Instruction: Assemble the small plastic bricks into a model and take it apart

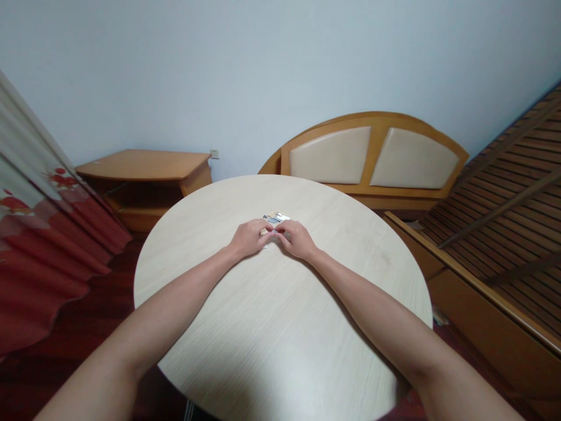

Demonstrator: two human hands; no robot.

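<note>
Pale wood-grain round tabletop [280, 345] carries a small, flat printed paper packet [275, 219], partly under the hands; it looks light and flimsy, best taken by its edges. Left hand [250, 238] and right hand [297, 240] lie palm-down, angled toward each other, fingertips together at the packet's near edge, though any grip is hidden.
</note>
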